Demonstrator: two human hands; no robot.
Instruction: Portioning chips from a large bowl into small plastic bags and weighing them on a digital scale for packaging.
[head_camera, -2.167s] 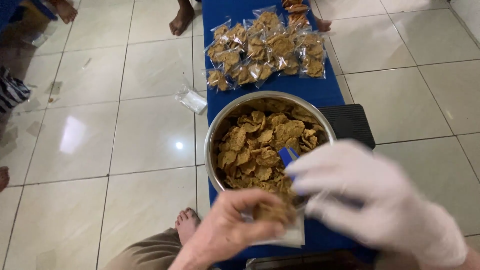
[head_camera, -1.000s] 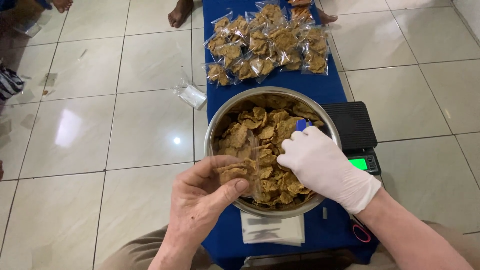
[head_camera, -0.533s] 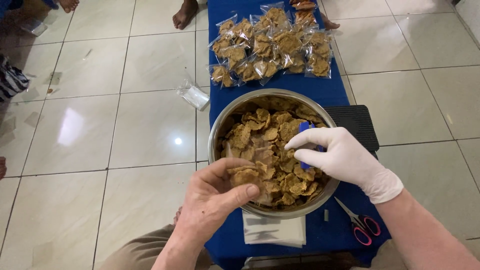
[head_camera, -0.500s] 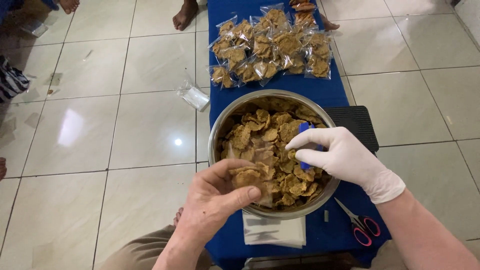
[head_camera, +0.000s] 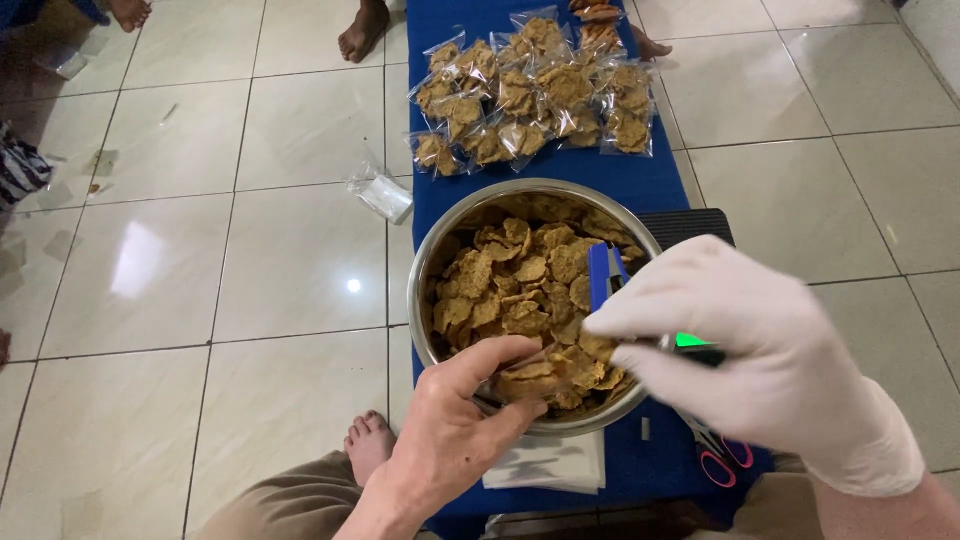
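- Here, a large round steel bowl sits on a long blue cloth laid over a pale tiled floor, and it is heaped with golden-brown chips.
- The bare left hand reaches in over the bowl's near rim; its thumb and fingers are pinched around a clear plastic bag that holds a few chips, so the bag hangs just inside the bowl, above the heap.
- The right hand wears a white glove and hovers over the bowl's right rim, fingers drawn together and pointing at the bag's mouth; whether they hold any chips I cannot tell.
- A blue scoop handle stands up out of the chips, just beside the gloved fingertips.
- Behind the gloved hand lies a black scale, a strip of its green display showing under the palm.
- Scissors with pink handles lie on the cloth near the right wrist.
- A flat stack of empty clear bags rests on the cloth just under the bowl's near edge.
- Farther up the cloth, well apart from the bowl, lies a cluster of filled packets.
- Another person's bare foot stands on the tiles near the far end of the cloth; the person's own foot shows beside the left forearm.
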